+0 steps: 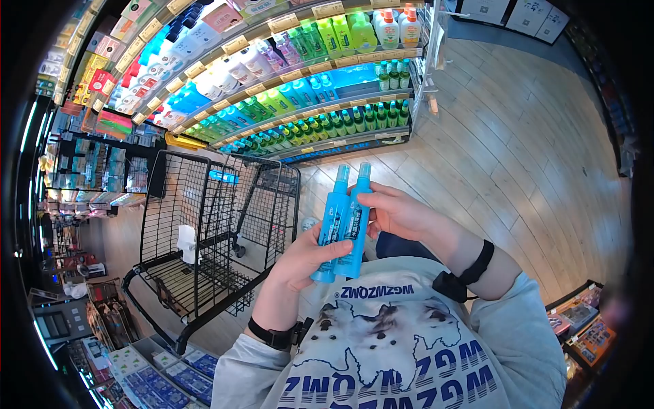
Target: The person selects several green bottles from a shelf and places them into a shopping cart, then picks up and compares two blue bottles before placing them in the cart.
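Observation:
Two blue spray bottles with clear caps are held side by side in front of the chest. My left hand [306, 258] wraps round the lower part of the left bottle [330, 228], its thumb lying across both bottles. The right bottle [355, 232] is gripped near its shoulder by my right hand [388, 208], with the thumb on its front. Dark printed characters show on both labels. The bottles stand nearly upright and touch each other.
A black wire shopping cart [204, 249] stands at the left, with a blue item [223, 177] inside. Beyond it, a curved shelf [306, 71] holds rows of bottles. Boxed goods [160, 382] lie at the lower left, and a display [579, 320] stands at the lower right.

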A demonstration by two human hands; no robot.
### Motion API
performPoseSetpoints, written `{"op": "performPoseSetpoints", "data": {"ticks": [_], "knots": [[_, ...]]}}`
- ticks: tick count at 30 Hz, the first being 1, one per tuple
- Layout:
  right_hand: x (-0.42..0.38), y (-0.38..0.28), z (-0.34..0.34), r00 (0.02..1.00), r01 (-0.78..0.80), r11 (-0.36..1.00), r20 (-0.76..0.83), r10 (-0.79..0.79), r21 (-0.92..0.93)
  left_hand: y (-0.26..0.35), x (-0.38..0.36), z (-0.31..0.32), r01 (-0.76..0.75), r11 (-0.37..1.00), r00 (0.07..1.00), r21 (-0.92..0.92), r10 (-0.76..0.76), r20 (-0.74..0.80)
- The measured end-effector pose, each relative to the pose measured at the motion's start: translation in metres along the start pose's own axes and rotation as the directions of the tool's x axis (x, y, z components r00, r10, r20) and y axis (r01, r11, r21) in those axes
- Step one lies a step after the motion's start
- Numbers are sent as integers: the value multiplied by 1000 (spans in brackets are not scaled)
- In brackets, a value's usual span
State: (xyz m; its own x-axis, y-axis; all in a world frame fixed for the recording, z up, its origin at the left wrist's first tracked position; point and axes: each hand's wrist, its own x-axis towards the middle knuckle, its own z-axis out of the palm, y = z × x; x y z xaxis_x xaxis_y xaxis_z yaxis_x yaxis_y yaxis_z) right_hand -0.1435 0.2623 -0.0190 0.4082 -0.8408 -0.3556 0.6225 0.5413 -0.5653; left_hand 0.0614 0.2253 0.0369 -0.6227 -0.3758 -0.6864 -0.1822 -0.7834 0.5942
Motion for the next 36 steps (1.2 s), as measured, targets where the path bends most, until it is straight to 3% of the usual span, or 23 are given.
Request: {"op": "performPoseSetpoints", "data": {"ticks": [36], "knots": [[-4, 2, -2, 1000, 4, 1000, 3, -4, 11, -7, 2, 1, -33, 999, 999, 14, 33, 20]]}}
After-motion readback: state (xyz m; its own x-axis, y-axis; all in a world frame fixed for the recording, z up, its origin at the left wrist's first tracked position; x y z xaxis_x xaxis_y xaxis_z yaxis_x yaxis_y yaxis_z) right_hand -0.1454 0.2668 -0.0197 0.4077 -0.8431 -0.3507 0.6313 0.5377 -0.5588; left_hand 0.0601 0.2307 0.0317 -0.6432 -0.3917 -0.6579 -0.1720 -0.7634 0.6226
